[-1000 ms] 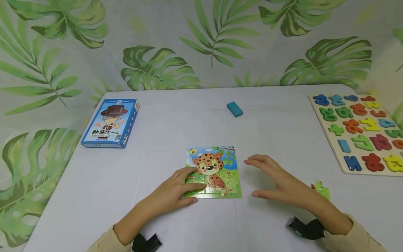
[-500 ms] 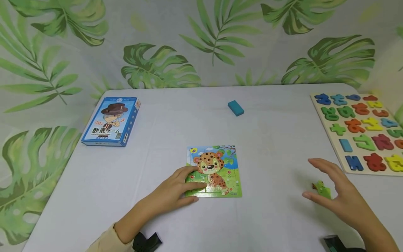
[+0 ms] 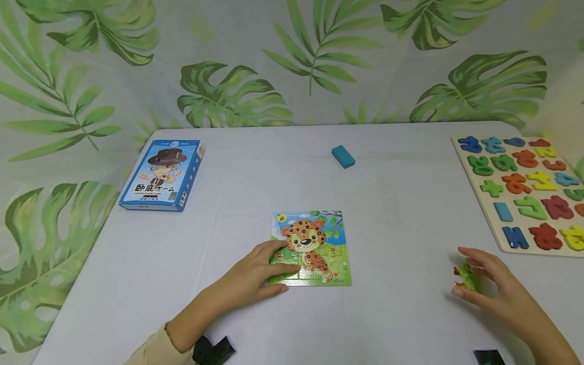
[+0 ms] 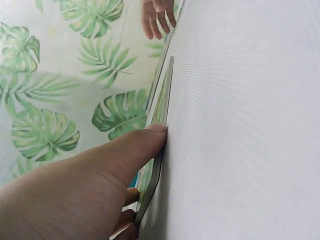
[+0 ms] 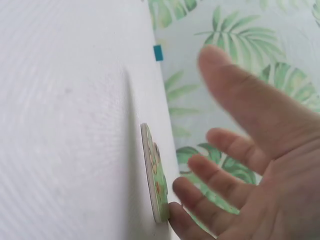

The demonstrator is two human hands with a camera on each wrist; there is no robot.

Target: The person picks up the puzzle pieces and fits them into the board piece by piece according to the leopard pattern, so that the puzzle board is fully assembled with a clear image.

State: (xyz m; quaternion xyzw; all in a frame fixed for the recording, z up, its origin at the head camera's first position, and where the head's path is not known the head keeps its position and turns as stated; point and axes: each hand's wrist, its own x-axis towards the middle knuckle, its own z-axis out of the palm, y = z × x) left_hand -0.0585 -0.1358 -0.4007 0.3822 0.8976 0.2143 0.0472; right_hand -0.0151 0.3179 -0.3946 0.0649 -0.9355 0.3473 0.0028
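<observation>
A square jigsaw puzzle with a cartoon leopard lies on the white table in the head view. My left hand rests on its left side, with fingers spread over the picture. In the left wrist view, the left thumb lies at the puzzle's near edge. Far to the right, my right hand hovers around loose green puzzle pieces, which partly overlap. Thumb and fingers stand apart on either side of them. The right wrist view has the pieces lying on the table by the fingertips.
A blue card-game box stands at the back left. Near the table's far edge lies a small teal block. A board with colourful character pieces occupies the right side. Behind the table hangs a leaf-patterned cloth.
My right hand has moved right from beside the puzzle to the loose pieces and come down around them. The left hand has stayed on the puzzle.
</observation>
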